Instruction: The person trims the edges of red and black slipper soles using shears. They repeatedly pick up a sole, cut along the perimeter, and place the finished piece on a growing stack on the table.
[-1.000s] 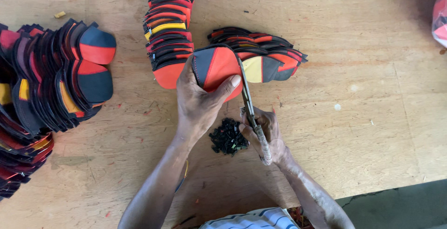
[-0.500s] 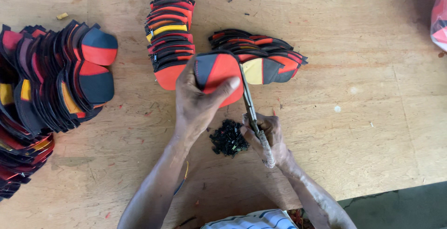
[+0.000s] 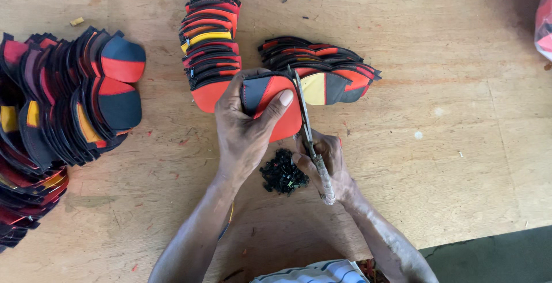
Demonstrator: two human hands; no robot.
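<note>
Scissors (image 3: 307,127) sit a little lower along the right edge of the red and dark cut piece (image 3: 276,102) than half a second ago, and the piece has turned slightly under the left hand (image 3: 244,127); both hands otherwise stay where they were. The left hand is closed on the piece, thumb pressed flat across its red face and fingers curled over its far left edge, holding it just above the tabletop (image 3: 448,162). The right hand (image 3: 328,165) lies just right of and below the left, wrapped tightly around the scissor handles. The scissors' long axis runs from the right hand up and slightly left, tips pointing away from the person, blades against the piece's right edge; how far the blades are apart cannot be told. A small heap of dark trimmings (image 3: 283,172) lies between the two wrists. Beyond the left hand stands a stack of pieces (image 3: 210,35); beyond the right hand a fanned stack (image 3: 339,67) spreads rightward.
</note>
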